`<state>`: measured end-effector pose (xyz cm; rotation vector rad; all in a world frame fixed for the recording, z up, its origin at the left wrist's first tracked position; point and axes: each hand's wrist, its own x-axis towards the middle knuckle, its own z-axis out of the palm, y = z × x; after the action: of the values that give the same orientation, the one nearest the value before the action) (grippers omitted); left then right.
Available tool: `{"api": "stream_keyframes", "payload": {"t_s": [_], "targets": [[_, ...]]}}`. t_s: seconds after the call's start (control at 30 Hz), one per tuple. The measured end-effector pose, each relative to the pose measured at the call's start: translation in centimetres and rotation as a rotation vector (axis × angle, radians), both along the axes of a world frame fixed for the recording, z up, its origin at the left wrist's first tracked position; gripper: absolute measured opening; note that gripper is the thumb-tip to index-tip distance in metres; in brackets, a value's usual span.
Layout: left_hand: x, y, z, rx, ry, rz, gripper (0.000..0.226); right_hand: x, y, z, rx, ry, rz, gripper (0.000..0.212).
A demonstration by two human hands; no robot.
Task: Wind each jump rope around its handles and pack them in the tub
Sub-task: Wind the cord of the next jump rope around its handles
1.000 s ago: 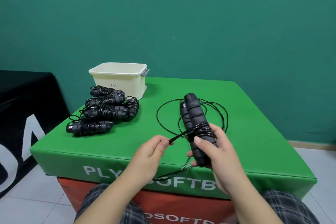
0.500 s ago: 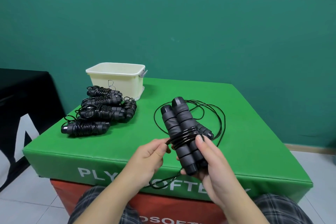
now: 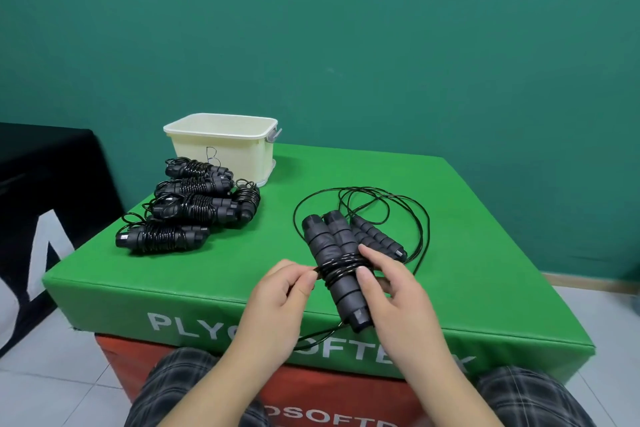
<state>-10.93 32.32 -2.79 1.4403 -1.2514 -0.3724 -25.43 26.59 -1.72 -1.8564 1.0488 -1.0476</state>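
Two foam handles [image 3: 334,260] sit clamped in your right hand [image 3: 391,291] above the bench [image 3: 485,253], while your left hand [image 3: 287,284] pinches the cord [image 3: 320,270]. Slack there would probably let the few coils slip. Five wound ropes [image 3: 187,208], as far as you can tell, lie beside one tub [image 3: 221,146]; one loose rope [image 3: 377,236] waits.

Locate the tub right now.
Head view: the cream tub stands at the green box's far-left corner, just behind the pile of wound ropes.
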Motion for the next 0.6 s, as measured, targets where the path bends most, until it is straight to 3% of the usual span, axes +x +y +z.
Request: {"api": "stream_keyframes", "payload": {"t_s": [0.2, 0.27, 0.33, 0.4, 0.47, 0.6], "targets": [[-0.1, 0.0, -0.5, -0.037, -0.201, 0.016, 0.018, -0.2, 0.5, 0.1, 0.055, 0.199, 0.091, 0.08], [-0.3, 0.1, -0.4, -0.036, -0.229, -0.004, 0.019, -0.2, 0.7, 0.1, 0.024, 0.245, 0.077, 0.077], [-0.4, 0.2, -0.2, -0.035, -0.243, -0.035, 0.02, -0.2, 0.9, 0.3, 0.024, 0.223, 0.089, 0.061], [-0.4, 0.2, 0.1, -0.045, -0.236, -0.083, 0.024, -0.5, 0.9, 0.4, 0.053, 0.15, 0.096, 0.047], [-0.2, 0.2, 0.3, -0.058, -0.234, -0.138, 0.022, -0.7, 0.9, 0.5, 0.107, 0.051, 0.11, 0.049], [0.7, 0.2, 0.1, -0.014, -0.391, -0.155, 0.035, -0.7, 0.5, -0.2, 0.281, -0.158, 0.085, 0.043]]}}
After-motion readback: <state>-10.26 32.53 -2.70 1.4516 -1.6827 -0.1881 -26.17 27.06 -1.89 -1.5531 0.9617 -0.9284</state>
